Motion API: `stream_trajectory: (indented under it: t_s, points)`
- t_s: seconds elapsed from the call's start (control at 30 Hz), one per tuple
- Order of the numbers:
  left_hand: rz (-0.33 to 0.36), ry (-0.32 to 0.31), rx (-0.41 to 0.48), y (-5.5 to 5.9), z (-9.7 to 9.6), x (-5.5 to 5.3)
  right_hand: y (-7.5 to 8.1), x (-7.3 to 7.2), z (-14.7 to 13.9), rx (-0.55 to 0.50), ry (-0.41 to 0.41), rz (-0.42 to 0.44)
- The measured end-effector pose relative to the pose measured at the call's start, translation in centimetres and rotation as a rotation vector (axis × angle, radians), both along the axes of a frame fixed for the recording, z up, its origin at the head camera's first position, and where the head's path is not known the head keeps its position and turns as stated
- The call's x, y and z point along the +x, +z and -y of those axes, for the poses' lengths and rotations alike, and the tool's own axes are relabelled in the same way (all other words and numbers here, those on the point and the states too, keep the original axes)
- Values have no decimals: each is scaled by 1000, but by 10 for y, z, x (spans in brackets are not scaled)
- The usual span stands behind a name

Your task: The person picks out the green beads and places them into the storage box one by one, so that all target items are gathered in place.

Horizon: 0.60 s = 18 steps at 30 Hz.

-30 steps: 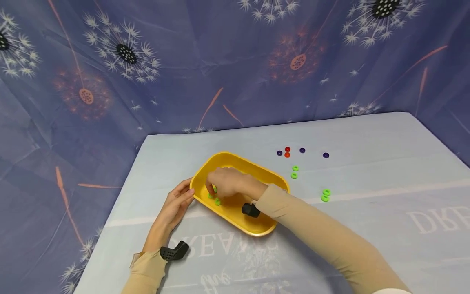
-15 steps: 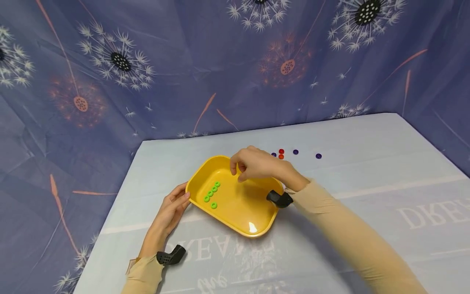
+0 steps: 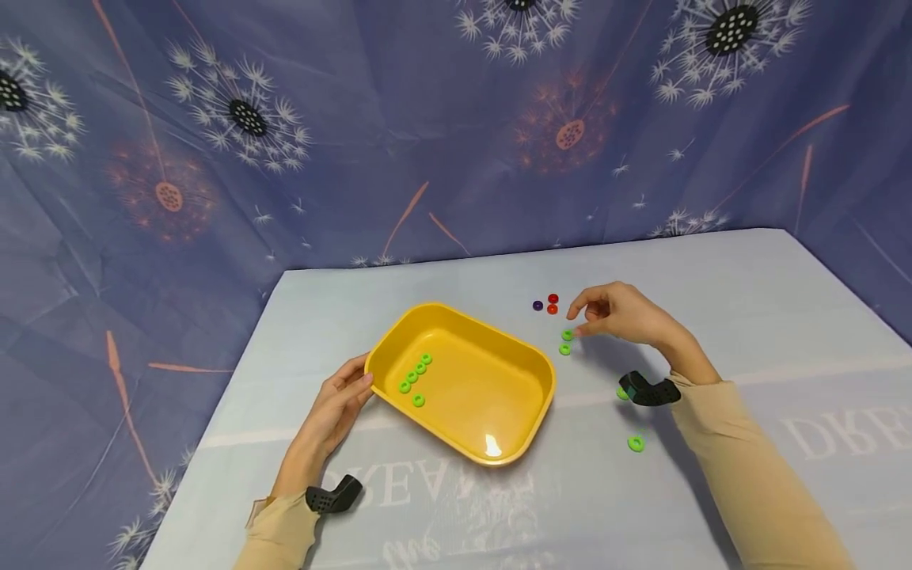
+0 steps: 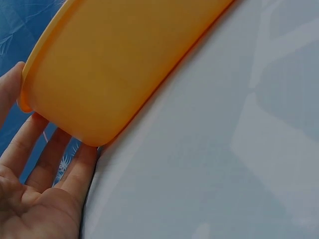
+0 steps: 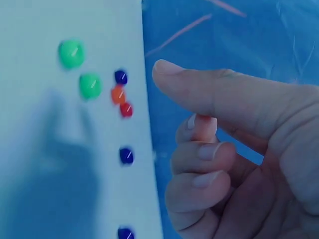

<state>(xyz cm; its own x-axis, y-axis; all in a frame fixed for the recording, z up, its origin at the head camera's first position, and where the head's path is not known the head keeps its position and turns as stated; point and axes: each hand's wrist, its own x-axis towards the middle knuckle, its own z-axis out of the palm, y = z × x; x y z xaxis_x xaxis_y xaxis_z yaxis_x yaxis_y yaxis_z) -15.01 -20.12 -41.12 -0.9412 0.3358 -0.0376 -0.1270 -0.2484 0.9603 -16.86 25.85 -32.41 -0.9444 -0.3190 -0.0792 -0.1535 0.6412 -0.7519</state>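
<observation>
A yellow tray (image 3: 470,388) stands at an angle on the table. Inside it several small green rings (image 3: 412,377) form a slanting row, with one green ring (image 3: 418,400) apart. My left hand (image 3: 335,408) holds the tray's left corner, thumb at the rim and fingers against the outer wall, as the left wrist view confirms. Over the table right of the tray hovers my right hand (image 3: 623,317), thumb and index finger spread, the other fingers loosely bent, nothing between them. Close by its thumb lie two green rings (image 3: 566,342), also visible in the right wrist view (image 5: 79,69).
Behind the green pair sit a red ring (image 3: 552,298), an orange ring (image 3: 552,309) and a purple ring (image 3: 537,305). More purple rings (image 5: 126,156) show in the right wrist view. Under the right forearm are a green ring (image 3: 636,443) and another partly hidden one (image 3: 622,393).
My right hand has lifted out of the tray and travelled right, over the loose rings. One green ring on the right now lies nearer the front. The left hand stays on the tray.
</observation>
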Motion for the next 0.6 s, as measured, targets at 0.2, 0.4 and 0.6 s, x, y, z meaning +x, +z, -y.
stream_trajectory:
  t_s: [0.2,0.4,0.6]
  points:
    - [-19,-1,-18,3,0,-1,-16,2,-35,-18,-33,70]
    - [-21,-1,-8,4,0,-2,-35,13,-62,-141,100,185]
    - [-35,-13,-14,-3,-3,-1,-53,19,-74,-233,253,219]
